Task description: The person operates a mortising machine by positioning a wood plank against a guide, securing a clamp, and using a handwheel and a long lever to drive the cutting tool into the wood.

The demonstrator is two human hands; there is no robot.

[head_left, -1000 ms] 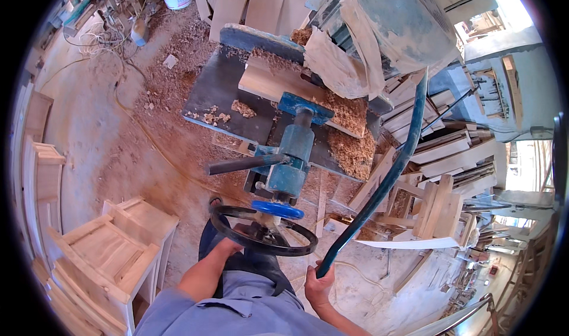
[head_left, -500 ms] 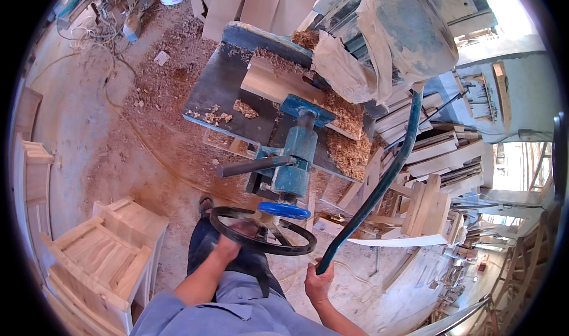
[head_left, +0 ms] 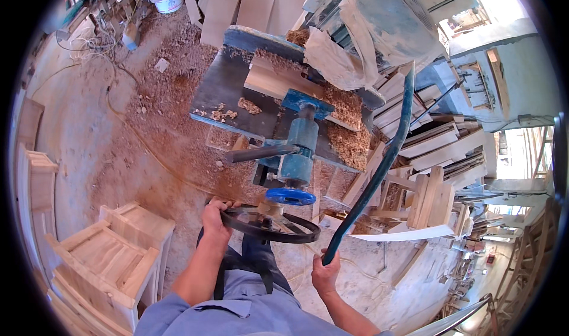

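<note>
The left hand (head_left: pixel 214 217) grips the left rim of the black handwheel (head_left: pixel 269 223), with the fingers curled around the rim. The wheel sits below the near edge of the machine's dark worktop (head_left: pixel 222 87), at the bottom of a blue screw column (head_left: pixel 298 149). A smaller blue wheel (head_left: pixel 290 196) is just above it. The right hand (head_left: pixel 325 272) holds the lower end of the long curved blue lever (head_left: pixel 379 170), fingers wrapped around it; this lever goes up past the right edge of the worktop.

To do this step well, I think the wheel should be turned slowly and evenly, with the wrist in line with the rim, so that the hand does not slip on the metal. The lever should be kept steady and firm at the same time. A wooden board (head_left: pixel 275 78) lies near the far edge of the worktop, with shavings (head_left: pixel 347 134) heaped at the right edge. It is wise to watch the board and keep the sleeve away from the spokes.
</note>
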